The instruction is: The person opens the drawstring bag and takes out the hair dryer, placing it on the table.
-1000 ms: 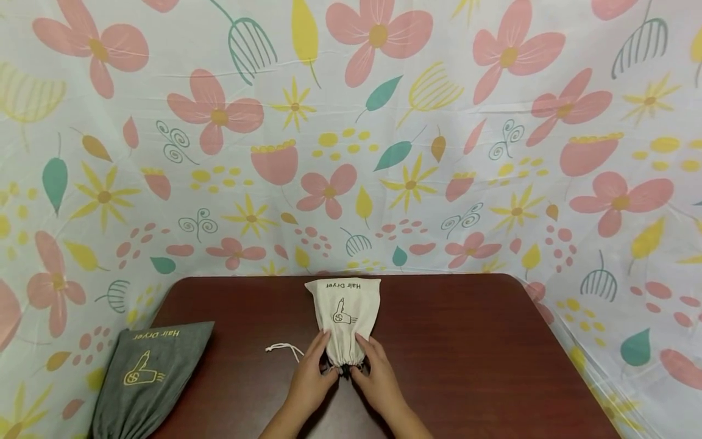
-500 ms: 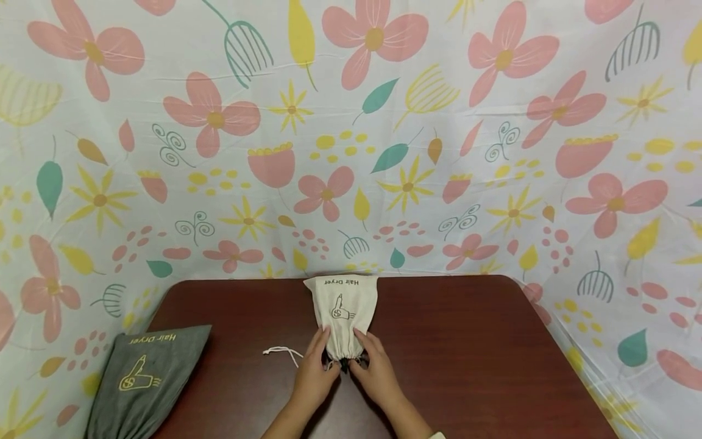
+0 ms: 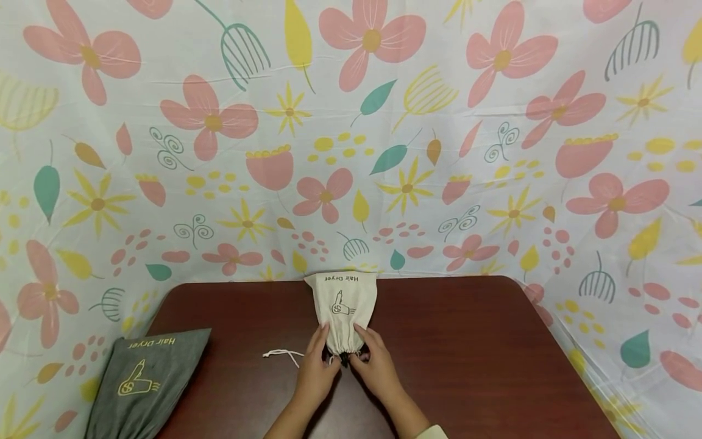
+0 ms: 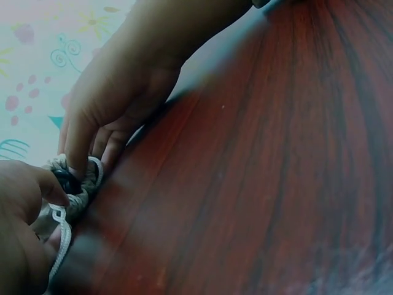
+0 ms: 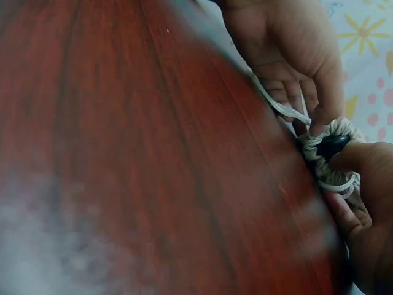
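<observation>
A cream drawstring bag (image 3: 341, 314) printed "Hair Dryer" lies near the far edge of the table, its gathered mouth toward me. My left hand (image 3: 314, 377) grips the left side of that mouth, thumb at the rim and fingers along the cloth. On the opposite side my right hand (image 3: 376, 370) pinches the rim in the same way. Inside the puckered opening shows something black (image 5: 334, 145), mostly hidden by the cloth. A white cord (image 3: 282, 352) trails out to the left; in the left wrist view the cord (image 4: 59, 252) hangs by my left hand.
At the left of the dark red-brown wooden table (image 3: 482, 360) lies a grey drawstring bag (image 3: 139, 375) with yellow "Hair Dryer" print, its lower end cut off by the frame. A flower-patterned cloth (image 3: 351, 134) hangs behind the table and along its sides.
Both hands keep their hold on the cream bag, which sits slightly higher in view. The head view has shifted a little, and a pale sleeve now shows at the right wrist.
</observation>
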The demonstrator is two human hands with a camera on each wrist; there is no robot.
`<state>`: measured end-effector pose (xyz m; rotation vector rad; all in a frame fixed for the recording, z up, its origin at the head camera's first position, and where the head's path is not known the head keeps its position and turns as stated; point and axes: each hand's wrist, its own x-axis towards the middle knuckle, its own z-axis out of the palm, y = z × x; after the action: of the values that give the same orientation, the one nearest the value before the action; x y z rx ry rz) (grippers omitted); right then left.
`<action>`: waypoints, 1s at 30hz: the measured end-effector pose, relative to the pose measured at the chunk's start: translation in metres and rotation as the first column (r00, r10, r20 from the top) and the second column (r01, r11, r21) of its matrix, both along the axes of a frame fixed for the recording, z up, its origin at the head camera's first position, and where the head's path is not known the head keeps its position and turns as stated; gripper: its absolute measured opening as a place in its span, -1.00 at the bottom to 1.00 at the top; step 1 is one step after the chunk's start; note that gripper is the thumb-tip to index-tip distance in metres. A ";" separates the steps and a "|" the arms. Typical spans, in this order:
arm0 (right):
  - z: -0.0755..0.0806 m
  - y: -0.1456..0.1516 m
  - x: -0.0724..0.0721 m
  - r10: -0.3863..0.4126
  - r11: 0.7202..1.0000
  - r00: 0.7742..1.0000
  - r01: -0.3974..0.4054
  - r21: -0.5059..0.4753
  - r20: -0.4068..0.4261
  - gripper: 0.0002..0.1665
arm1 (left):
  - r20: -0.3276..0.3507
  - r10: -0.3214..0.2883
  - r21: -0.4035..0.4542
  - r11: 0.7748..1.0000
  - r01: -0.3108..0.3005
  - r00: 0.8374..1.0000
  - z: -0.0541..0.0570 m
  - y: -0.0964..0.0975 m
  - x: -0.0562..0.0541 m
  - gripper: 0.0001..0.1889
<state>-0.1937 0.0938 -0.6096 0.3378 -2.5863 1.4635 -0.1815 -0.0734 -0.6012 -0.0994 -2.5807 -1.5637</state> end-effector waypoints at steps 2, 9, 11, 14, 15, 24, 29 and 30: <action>-0.002 -0.001 -0.002 -0.009 1.000 1.000 0.009 -0.006 -0.016 -0.17 | -0.022 0.009 0.028 1.000 -0.009 1.000 -0.002 0.000 -0.001 -0.14; -0.007 -0.002 -0.002 -0.079 0.994 0.997 0.078 -0.072 -0.013 -0.18 | -0.025 0.077 0.158 0.985 -0.072 0.997 -0.007 0.003 -0.002 -0.26; -0.008 -0.003 -0.002 -0.103 0.990 0.995 0.100 -0.100 -0.018 -0.23 | -0.030 0.102 0.183 0.978 -0.095 0.994 -0.008 0.004 -0.002 -0.36; -0.010 -0.004 -0.002 -0.120 0.988 0.991 0.112 -0.110 -0.065 -0.38 | -0.049 0.129 0.196 0.974 -0.117 0.990 -0.009 0.005 -0.002 -0.51; -0.010 -0.004 -0.002 -0.117 0.989 0.990 0.108 -0.104 -0.084 -0.44 | -0.056 0.132 0.192 0.974 -0.119 0.990 -0.009 0.005 -0.002 -0.55; -0.007 -0.006 -0.001 -0.071 0.997 0.991 0.070 -0.012 -0.113 -0.62 | -0.107 0.119 0.141 0.985 -0.103 0.987 -0.011 0.005 -0.002 -0.62; -0.008 -0.007 0.000 -0.061 0.998 0.987 0.062 0.001 -0.151 -0.63 | -0.113 0.116 0.113 0.988 -0.104 0.987 -0.012 0.004 -0.001 -0.64; -0.008 -0.007 0.000 -0.062 0.998 0.987 0.063 0.003 -0.151 -0.63 | -0.116 0.117 0.107 0.989 -0.104 0.986 -0.012 0.004 -0.001 -0.65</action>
<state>-0.1936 0.0866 -0.6175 0.3502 -2.4609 1.3527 -0.1826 -0.0696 -0.6137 -0.0402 -2.3678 -1.5918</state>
